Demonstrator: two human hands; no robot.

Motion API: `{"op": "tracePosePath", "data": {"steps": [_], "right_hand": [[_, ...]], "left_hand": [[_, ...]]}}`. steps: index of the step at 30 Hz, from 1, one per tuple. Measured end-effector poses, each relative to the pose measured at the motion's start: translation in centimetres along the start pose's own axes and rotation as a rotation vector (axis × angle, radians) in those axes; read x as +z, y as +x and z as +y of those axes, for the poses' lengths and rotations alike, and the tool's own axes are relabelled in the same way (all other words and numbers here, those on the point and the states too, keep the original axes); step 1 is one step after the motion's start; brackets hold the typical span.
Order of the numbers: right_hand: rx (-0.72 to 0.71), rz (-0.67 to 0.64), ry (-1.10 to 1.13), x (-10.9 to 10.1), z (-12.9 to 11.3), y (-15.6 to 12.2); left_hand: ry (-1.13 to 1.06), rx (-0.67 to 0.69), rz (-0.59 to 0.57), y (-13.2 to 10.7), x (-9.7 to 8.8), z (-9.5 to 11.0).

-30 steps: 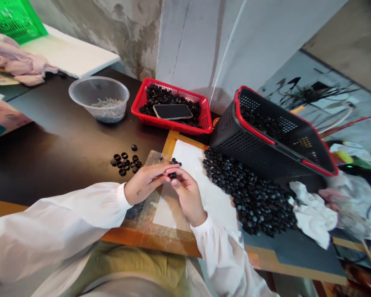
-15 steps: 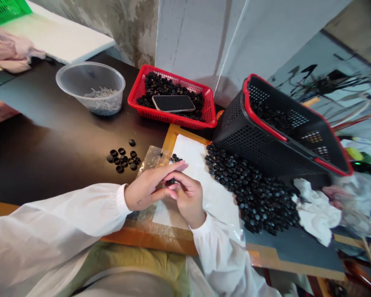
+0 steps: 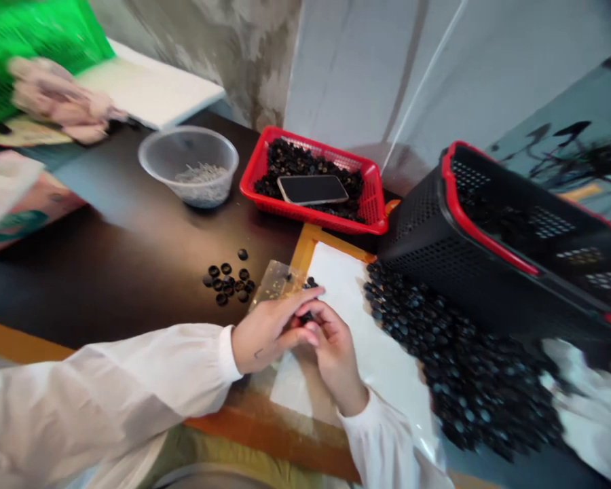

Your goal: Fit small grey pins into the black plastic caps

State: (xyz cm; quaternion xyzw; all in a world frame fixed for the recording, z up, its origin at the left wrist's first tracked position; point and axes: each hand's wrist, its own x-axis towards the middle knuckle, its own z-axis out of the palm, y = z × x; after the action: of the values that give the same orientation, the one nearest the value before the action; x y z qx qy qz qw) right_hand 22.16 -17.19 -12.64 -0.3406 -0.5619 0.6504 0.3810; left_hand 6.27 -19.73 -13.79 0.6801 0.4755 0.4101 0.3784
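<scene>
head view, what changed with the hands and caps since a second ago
The view swung, so everything sits further right. The fingers of the left hand stretched rightward over the right hand, whose grip holds a small black cap. The loose caps and red basket kept their places.

Pretty bright, soft light, seemingly from the far left going by the pale sheen on the table (image 3: 96, 183). Shadows stay faint. The paper (image 3: 366, 326) nearly blows out. Motion blur smears the whole shot, worst on the right, and the basket (image 3: 489, 251) warps with wide-angle stretch near the edge.
</scene>
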Motion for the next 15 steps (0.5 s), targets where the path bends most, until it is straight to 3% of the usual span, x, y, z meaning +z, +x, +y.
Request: {"op": "tracePosePath", "data": {"steps": [2, 4, 6, 9, 12, 15], "right_hand": [[-0.006, -0.006, 0.038, -0.6, 0.2, -0.1], [0.040, 0.036, 0.083, -1.3, 0.5, -0.2], [0.105, 0.084, 0.070, -1.7, 0.6, -0.2], [0.214, 0.066, 0.097, -1.8, 0.1, -0.2], [0.291, 0.053, 0.077, -1.8, -0.7, -0.2], [0.265, 0.076, -0.067, -2.3, -0.6, -0.1]], "left_hand": [[-0.097, 0.045, -0.035, 0.4, -0.5, 0.2], [-0.128, 0.182, -0.020, 0.8, -0.9, 0.4], [-0.060, 0.275, 0.050, 1.2, -1.2, 0.5], [0.050, 0.295, 0.152, 1.7, -1.4, 0.3], [0.138, 0.341, 0.171, 2.0, -1.7, 0.0], [0.257, 0.407, 0.164, 2.1, -1.9, -0.5]]}}
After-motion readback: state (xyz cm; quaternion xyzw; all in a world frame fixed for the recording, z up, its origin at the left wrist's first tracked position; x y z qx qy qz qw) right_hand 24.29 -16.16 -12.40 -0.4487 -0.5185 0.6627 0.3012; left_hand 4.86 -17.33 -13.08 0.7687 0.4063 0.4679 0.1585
